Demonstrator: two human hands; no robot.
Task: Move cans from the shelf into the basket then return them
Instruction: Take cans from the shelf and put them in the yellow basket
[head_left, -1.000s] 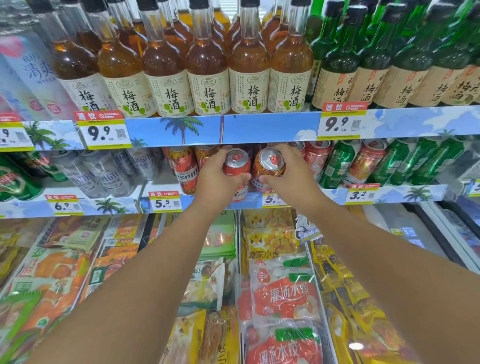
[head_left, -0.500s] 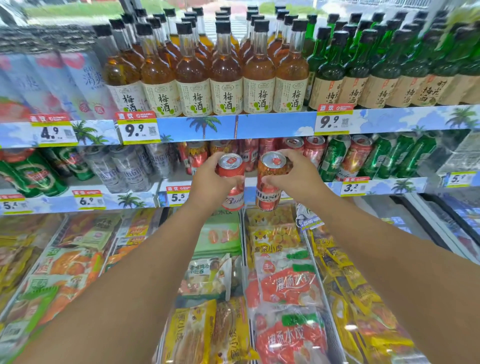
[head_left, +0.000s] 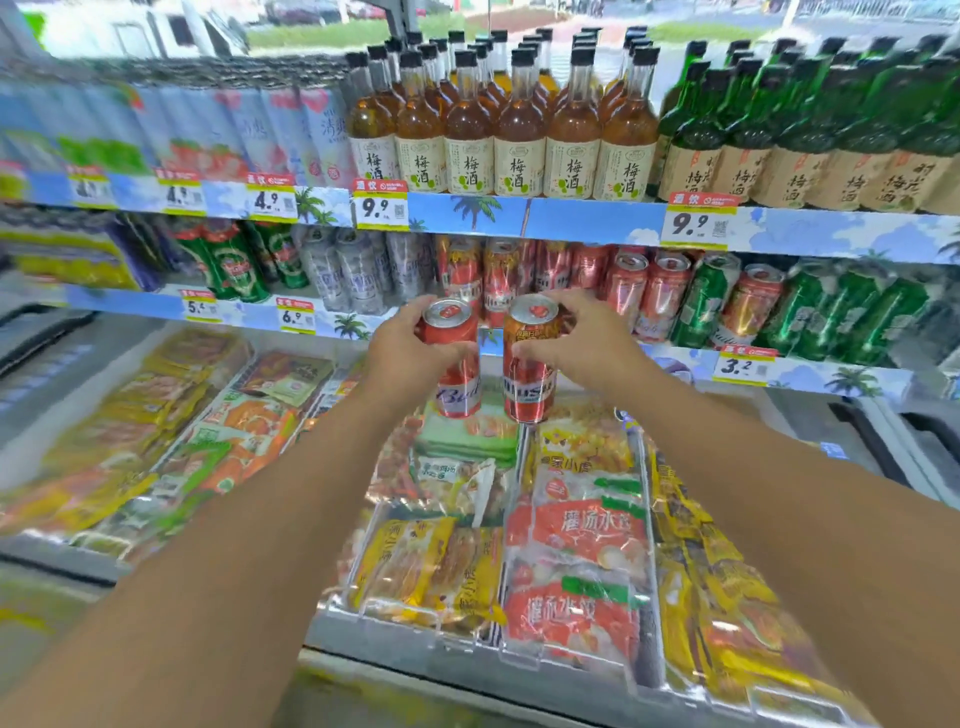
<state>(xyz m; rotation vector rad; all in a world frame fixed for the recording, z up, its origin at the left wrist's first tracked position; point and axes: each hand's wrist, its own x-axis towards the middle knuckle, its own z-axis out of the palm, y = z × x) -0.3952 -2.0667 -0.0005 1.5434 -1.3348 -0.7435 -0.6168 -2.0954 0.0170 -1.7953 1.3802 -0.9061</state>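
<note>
- While both cans are hanging in front of the can shelf (head_left: 519, 358) at frame centre, nothing is supporting them from below.
- Left hand (head_left: 402, 353) is wrapping its fingers round the red can (head_left: 453, 364), left of centre, above the open freezer (head_left: 467, 639).
- Right hand (head_left: 582, 345) is gripping the orange-red can (head_left: 530, 358), just beside the first one and apart from it.
- Risk, as judged: the cans knocking together or slipping, since each is riding in a one-handed grip.
- Both cans are standing near upright, long axis vertical, tops leaning slightly toward the camera.
- No basket is showing anywhere in the frame.
</note>
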